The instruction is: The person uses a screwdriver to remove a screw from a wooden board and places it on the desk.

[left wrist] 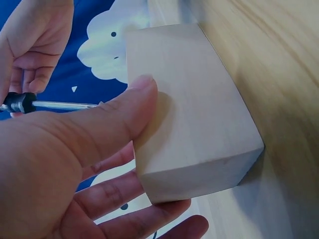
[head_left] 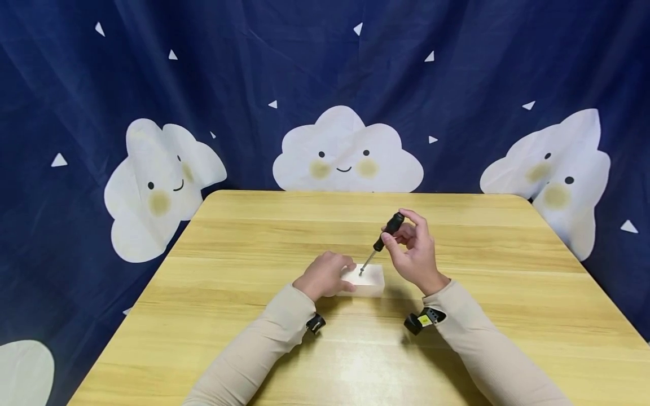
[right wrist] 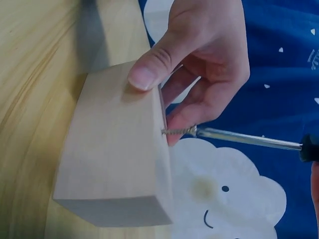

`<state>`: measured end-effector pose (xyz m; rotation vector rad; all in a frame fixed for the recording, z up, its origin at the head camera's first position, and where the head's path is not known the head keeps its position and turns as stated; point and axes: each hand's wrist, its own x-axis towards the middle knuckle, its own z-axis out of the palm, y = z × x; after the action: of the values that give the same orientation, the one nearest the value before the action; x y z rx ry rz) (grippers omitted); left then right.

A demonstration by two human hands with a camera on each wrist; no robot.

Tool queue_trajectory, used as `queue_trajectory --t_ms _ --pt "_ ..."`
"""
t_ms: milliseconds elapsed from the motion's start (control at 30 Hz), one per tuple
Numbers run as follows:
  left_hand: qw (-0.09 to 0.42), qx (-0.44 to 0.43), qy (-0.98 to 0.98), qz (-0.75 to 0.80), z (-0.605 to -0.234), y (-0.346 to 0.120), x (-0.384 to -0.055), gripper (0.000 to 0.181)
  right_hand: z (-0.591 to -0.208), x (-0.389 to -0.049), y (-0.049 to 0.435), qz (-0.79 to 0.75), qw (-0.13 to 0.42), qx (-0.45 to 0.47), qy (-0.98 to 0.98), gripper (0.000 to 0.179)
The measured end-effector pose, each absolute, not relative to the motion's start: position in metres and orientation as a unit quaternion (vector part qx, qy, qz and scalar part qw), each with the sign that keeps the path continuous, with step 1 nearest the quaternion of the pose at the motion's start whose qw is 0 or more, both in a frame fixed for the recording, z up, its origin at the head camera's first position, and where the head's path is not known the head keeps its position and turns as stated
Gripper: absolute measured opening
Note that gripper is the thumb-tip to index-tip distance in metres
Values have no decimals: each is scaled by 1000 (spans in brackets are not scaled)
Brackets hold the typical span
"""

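A pale wooden block [head_left: 373, 276] lies on the wooden table, and my left hand [head_left: 327, 275] grips its left end, thumb on the near side. In the right wrist view a screw [right wrist: 179, 131] stands partly sunk in the block's top face. The tip of a screwdriver [right wrist: 249, 138] meets the screw head. My right hand [head_left: 415, 251] holds the screwdriver's black handle [head_left: 394, 223] between thumb and fingers, with the tool tilted to the right. In the left wrist view the left thumb [left wrist: 124, 107] presses the block's side, and the screw is hidden.
The light wood table [head_left: 244, 237] stretches around the block on all sides. Behind it hangs a dark blue curtain [head_left: 228, 73] printed with smiling clouds. Each wrist wears a small black camera, one at the left cuff [head_left: 316, 323] and one at the right cuff [head_left: 413, 323].
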<state>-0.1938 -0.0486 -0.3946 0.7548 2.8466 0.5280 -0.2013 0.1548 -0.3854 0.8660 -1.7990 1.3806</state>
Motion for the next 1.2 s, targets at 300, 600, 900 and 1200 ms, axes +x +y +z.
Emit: queue_trajectory --t_ms 300,600,900,1200 --pt "66 256 948 176 -395 -48 -193 43 -379 -195 151 504 341 364 -705 55" --pt "58 257 950 165 -395 -48 -191 41 -376 -193 151 502 341 354 -712 60" --pt "61 250 952 167 -394 -48 -191 42 -377 -193 153 508 336 354 -709 59" --pt "63 249 952 166 -395 -47 -192 44 -376 -193 154 508 342 354 -707 60"
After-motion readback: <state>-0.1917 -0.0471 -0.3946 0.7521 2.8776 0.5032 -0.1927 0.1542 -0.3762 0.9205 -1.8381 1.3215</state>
